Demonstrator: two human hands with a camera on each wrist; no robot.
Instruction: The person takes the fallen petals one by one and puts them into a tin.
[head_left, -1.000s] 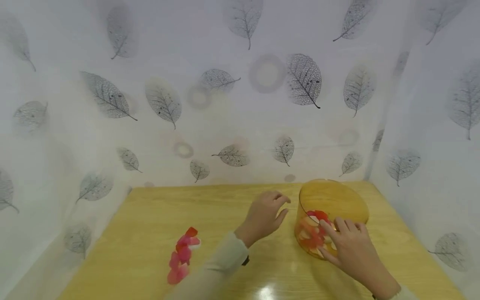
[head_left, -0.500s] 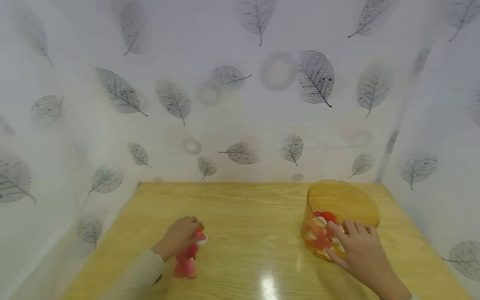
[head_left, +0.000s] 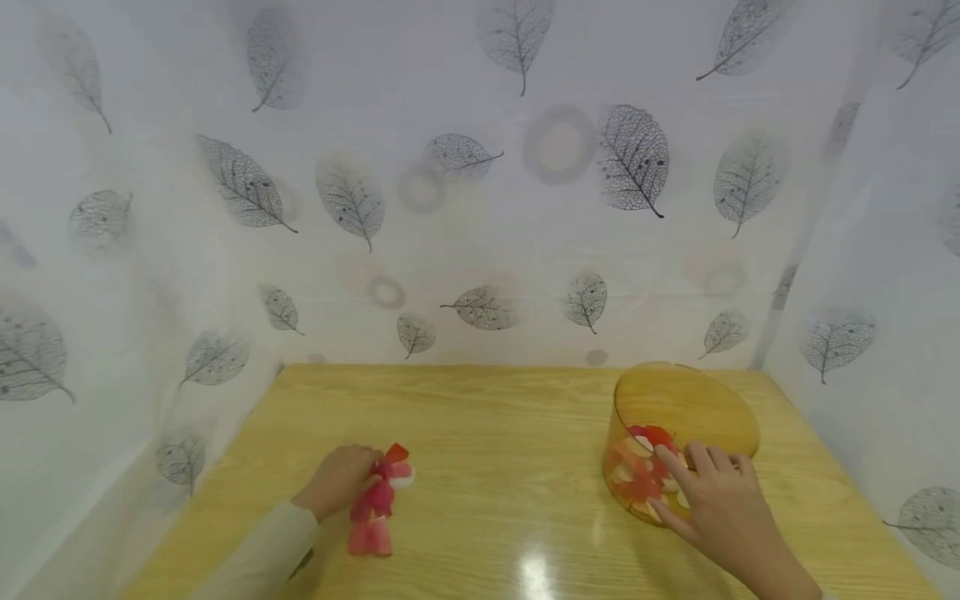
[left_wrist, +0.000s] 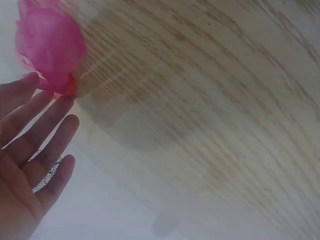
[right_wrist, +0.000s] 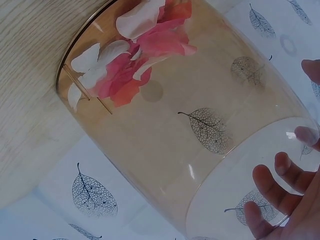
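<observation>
In the head view a loose strip of pink and red flower petals (head_left: 371,504), with a little white, lies on the left of the table. My left hand (head_left: 341,479) reaches its upper part from the left. The left wrist view shows the thumb and index fingertips right at a pink petal (left_wrist: 52,47), the other fingers loosely extended. At the right, my right hand (head_left: 720,508) holds a clear amber round container (head_left: 682,404) by its near rim, fingers curled over the edge. Pink, red and white petals (right_wrist: 120,75) lie at the container's bottom.
The wood-grain table (head_left: 510,433) stretches between the petals and the container. White panels with a leaf print (head_left: 480,208) stand at the back and on both sides. A light glare shows near the table's front.
My left hand has moved from beside the container across to the petals on the left, then drawn slightly left and down along them. My right hand stays at the container.
</observation>
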